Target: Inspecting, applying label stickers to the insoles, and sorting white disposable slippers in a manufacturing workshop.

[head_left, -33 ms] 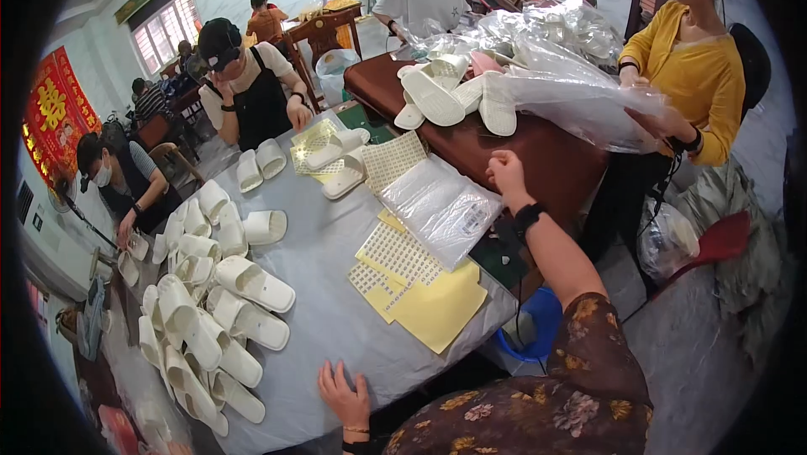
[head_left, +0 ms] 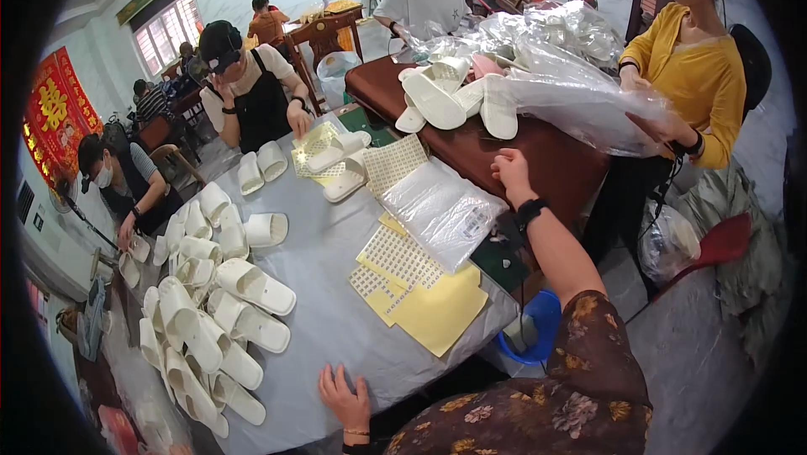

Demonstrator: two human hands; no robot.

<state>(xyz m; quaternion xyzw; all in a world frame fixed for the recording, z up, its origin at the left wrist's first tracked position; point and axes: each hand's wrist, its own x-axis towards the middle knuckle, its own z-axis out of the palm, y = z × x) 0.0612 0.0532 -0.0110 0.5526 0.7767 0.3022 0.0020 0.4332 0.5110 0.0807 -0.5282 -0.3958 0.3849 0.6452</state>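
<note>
Left hand (head_left: 345, 400): rests on the grey table cover (head_left: 318, 299), fingers spread, holding nothing visible. Right hand (head_left: 511, 176): fingers curled, near the plastic bag (head_left: 443, 213); whether fingertips meet cannot be told. The bag overlaps yellow sticker sheets (head_left: 441, 312). Bag: probably light, limp, slippery; pinch an edge. Sheets: likely crease easily; lift by a corner.
</note>
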